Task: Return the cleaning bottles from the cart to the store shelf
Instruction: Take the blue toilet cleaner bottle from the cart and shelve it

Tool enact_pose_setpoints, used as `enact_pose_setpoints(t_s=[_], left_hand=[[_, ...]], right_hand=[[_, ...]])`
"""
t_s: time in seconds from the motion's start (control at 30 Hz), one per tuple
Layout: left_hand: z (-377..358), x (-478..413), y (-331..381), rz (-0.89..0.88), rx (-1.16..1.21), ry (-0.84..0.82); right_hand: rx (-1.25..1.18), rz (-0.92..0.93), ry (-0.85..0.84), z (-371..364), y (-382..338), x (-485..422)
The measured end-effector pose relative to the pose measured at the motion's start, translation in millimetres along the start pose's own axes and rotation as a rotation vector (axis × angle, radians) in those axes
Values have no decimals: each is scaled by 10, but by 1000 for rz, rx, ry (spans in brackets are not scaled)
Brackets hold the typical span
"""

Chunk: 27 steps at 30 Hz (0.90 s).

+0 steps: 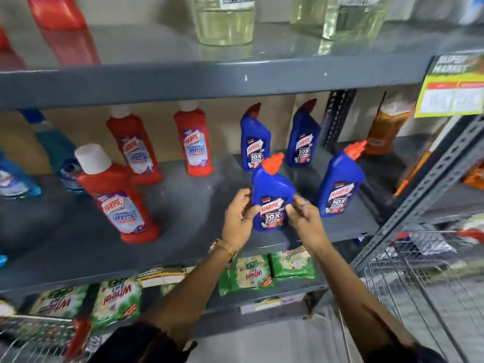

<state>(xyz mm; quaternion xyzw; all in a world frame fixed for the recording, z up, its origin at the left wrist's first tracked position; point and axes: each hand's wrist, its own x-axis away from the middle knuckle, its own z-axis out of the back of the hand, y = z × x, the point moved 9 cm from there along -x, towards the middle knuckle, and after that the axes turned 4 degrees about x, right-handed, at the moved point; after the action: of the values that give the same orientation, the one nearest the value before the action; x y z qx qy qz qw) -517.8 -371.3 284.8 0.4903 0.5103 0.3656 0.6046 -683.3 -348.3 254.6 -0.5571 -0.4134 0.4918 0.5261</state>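
A blue Harpic bottle (271, 191) with an orange-red cap stands upright near the front of the grey middle shelf (183, 247). My left hand (239, 213) grips its left side and my right hand (303, 216) grips its right side. Another blue bottle (340, 182) stands just to its right, and two more blue bottles (255, 140) (302, 136) stand behind at the back. Red Harpic bottles stand to the left: one at the front (117, 197) and two further back (136, 148) (193, 142).
A wire shopping cart (419, 271) sits at the lower right, another cart's edge (39, 336) at the lower left. Green detergent packs (246, 273) lie on the shelf below. Clear bottles (224, 19) stand on the top shelf. A metal upright (429, 184) and a yellow price sign (453, 87) are at right.
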Motion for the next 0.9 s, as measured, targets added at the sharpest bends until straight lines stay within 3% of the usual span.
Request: enact_pose_setpoints(t_s=[0.53, 0.77, 0.9], left_hand=[[-49, -124, -116, 16, -37, 4], [447, 430, -6, 87, -48, 102], [1238, 1152, 161, 16, -91, 262]], right_hand=[[71, 44, -15, 58, 46, -166], [106, 144, 479, -209, -149, 687], [219, 193, 287, -1142, -257, 1190]])
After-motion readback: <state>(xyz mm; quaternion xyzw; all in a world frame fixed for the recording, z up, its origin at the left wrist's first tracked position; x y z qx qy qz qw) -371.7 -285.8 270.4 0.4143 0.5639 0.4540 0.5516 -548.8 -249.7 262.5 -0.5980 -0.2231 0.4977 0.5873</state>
